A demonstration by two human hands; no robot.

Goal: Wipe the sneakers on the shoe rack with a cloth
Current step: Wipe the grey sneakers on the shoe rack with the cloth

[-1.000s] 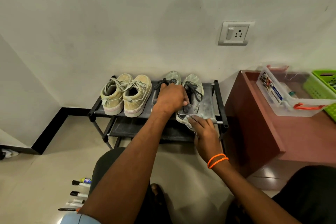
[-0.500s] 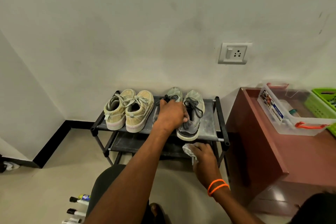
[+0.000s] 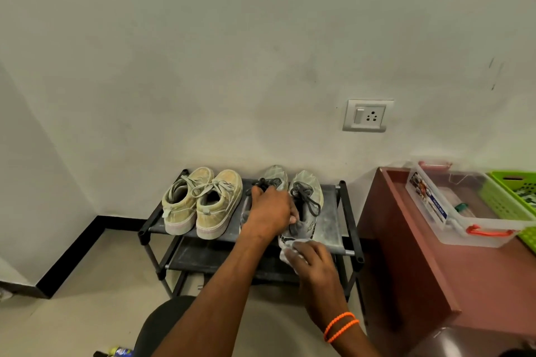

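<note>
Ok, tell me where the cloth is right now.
In the head view, the cloth is under the right hand, against the heel of the right grey sneaker at the shoe rack's front edge.

Grey sneakers [image 3: 304, 206] with dark laces, beige sneakers [image 3: 200, 203] left, on black shoe rack [image 3: 330, 217] top shelf, frame centre; white cloth [image 3: 287, 252] against right grey heel.

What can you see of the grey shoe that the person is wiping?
The grey sneaker stands upright on the top shelf of the black shoe rack, toe to the wall, right shoe of its pair. Its upper looks like dusty fabric with dark loose laces and a dark mark on the side. The left hand grips its collar. The right hand presses a white cloth against its heel, which sticks out over the shelf's front edge.
</note>
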